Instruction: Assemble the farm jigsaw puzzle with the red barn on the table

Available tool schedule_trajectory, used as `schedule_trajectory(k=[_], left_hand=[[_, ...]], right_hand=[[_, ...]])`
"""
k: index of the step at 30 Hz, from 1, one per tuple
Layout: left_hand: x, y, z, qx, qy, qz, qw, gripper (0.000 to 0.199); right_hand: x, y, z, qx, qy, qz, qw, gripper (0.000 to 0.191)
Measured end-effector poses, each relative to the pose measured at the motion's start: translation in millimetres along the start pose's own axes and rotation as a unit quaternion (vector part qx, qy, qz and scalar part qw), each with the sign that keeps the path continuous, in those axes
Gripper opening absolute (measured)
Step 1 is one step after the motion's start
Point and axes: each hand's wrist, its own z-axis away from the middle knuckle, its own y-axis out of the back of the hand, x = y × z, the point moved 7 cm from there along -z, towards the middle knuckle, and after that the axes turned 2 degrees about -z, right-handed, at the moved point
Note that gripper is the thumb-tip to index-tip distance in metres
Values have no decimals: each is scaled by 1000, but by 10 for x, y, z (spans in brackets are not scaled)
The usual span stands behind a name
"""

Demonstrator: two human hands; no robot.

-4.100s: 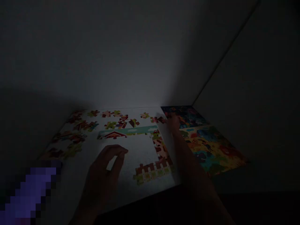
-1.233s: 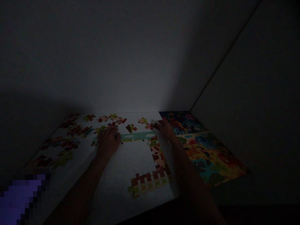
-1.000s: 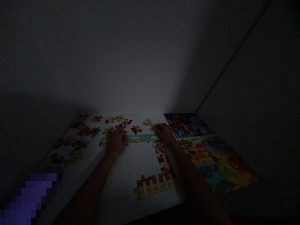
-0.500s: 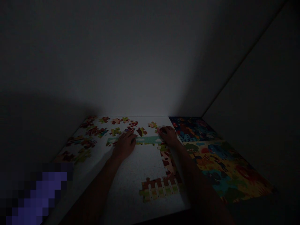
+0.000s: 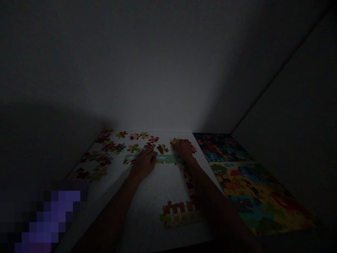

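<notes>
While left hand point(image 5: 143, 163) and right hand point(image 5: 184, 149) lie palm-down | on jigsaw pieces point(image 5: 168, 159) | grip unclear

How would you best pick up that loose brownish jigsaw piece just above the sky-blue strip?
Probably from straight above, pinching the jigsaw piece by its jutting tabs. It lies flat and thin on the white surface, so sideways there is little edge to hold.
</notes>
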Motion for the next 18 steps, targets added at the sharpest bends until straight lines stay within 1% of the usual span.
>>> schedule_trajectory(k=[3, 8, 12, 15, 18], left_hand=[[4, 3, -4, 1, 0, 1, 1000, 30], [4, 4, -4, -2, 1, -1, 1000, 29], [2, 10, -1, -1, 0, 2, 1000, 29], [3, 5, -5, 3, -2, 1, 1000, 29], [0, -8, -7, 6, -1, 0, 1000, 28]], right_hand=[[16, -30, 12, 22, -15, -14, 1000, 51], [129, -76, -40, 24, -44, -63, 997, 48], [201, -107, -95, 44, -56, -123, 990, 48], [237, -134, -121, 54, -39, -206, 976, 42], [258, -159, -137, 48, -21, -324, 945, 37]])
